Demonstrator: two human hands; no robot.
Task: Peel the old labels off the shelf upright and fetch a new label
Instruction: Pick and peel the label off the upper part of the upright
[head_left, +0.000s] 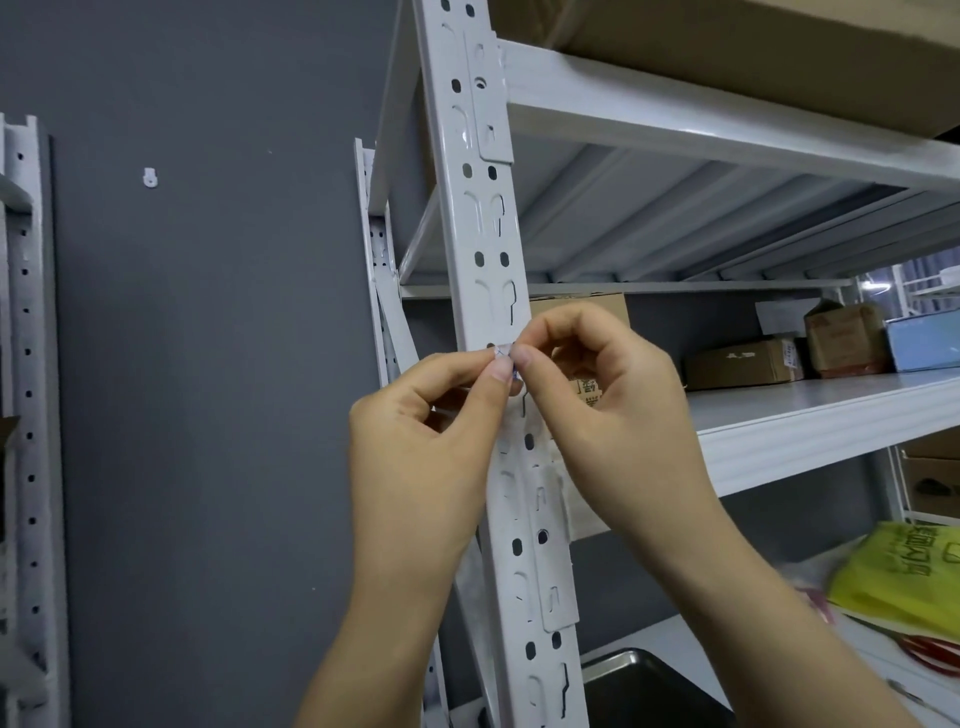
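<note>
A white perforated shelf upright (483, 218) runs from top to bottom through the middle of the view. A small white label (503, 353) with blue marks sits in front of it at mid height. My left hand (431, 441) and my right hand (608, 395) are both raised to the upright and pinch this label between thumb and fingertips. Whether the label still sticks to the metal is hidden by my fingers.
White shelves extend right of the upright, with cardboard boxes (743, 361) on the middle shelf (831, 415) and a yellow bag (904, 577) below. A dark metal tray (644, 686) lies at the bottom. A grey wall with a small white hook (150, 177) is on the left.
</note>
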